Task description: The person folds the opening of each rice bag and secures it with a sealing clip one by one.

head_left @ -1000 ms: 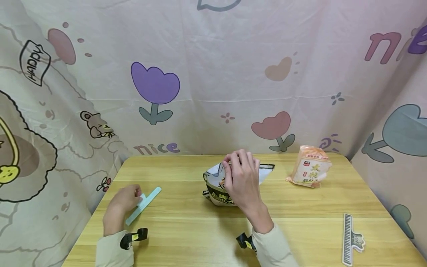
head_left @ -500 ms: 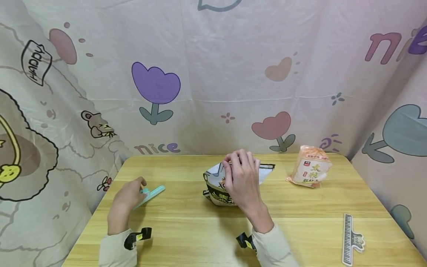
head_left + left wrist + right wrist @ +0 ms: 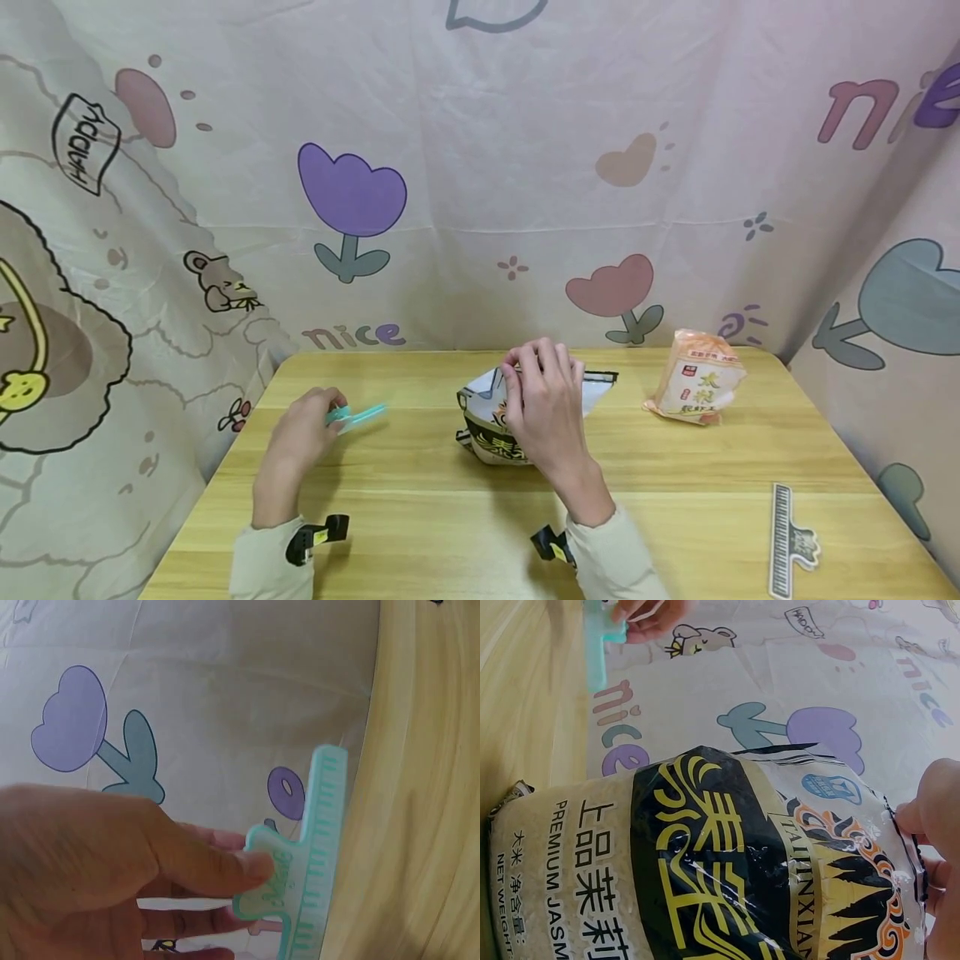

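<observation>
Here, at the bottom edge of the head view, two pale sleeves [image 3: 618, 554] reach in, each with a black wrist camera [image 3: 551, 546] strapped at the cuff; at lower right of the frame a grey clip [image 3: 782, 542] with a ruler-like striped bar lies flat on the wood-grain counter [image 3: 420, 533], well apart from both hands.

Left of centre is the left hand [image 3: 303, 429]; its grip is clamped on a mint clip [image 3: 311, 862], thumb pressed on the lettered handle and fingers behind, as the left wrist view shows; the clip is held above the counter, its long bar pointing away from the hand and slightly blurred in the head view.

Near the middle of the frame is the right hand [image 3: 549, 404]; its grip is together on the top edge of a rice bag [image 3: 705, 862], pinching it; the bag sits on the counter, partly hidden by the hand, with a black band, yellow characters and a clear part showing grains.

Farther back, at right, an orange-and-white packet [image 3: 701, 383] stands on the counter, slightly tilted; behind everything hangs a pale curtain [image 3: 480, 125] printed with tulips, bears and "nice".
</observation>
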`<state>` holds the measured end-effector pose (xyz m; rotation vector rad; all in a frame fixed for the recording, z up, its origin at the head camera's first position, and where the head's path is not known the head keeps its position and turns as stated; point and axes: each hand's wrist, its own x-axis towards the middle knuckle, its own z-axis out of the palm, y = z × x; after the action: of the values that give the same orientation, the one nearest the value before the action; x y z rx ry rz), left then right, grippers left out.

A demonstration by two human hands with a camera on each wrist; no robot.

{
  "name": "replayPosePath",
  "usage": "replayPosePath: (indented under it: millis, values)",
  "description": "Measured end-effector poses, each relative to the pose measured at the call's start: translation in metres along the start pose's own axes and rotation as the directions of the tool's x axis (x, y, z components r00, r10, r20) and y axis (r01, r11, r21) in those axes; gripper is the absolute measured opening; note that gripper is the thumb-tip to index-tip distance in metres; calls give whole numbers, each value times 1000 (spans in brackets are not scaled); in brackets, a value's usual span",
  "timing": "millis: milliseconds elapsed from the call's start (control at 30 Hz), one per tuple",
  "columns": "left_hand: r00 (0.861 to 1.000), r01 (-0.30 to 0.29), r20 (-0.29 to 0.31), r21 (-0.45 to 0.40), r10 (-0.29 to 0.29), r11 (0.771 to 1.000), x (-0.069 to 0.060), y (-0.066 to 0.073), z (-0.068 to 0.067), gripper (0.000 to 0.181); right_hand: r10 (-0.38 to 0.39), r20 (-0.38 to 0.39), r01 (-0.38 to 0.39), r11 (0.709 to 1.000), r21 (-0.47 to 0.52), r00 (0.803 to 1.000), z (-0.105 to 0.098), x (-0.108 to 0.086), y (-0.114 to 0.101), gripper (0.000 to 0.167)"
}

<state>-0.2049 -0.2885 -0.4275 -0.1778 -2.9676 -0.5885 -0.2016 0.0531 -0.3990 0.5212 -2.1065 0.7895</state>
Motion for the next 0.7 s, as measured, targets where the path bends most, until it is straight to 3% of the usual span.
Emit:
replayPosePath:
  millis: [300,533,700]
  values:
    - [990,-74,-127,-138,57,988,2,11,2,25,8,4,-8,1000,-1,1000,0,-1,-1,10]
    - [960,-179,-251,-213,123,961,6,19,3,27,9,3,-9,1000,0,1000,0,0,-1,9]
    - [942,-247,-288,-244,173,938,8,25,5,30,12,2,-12,1000,-1,1000,0,0,-1,8]
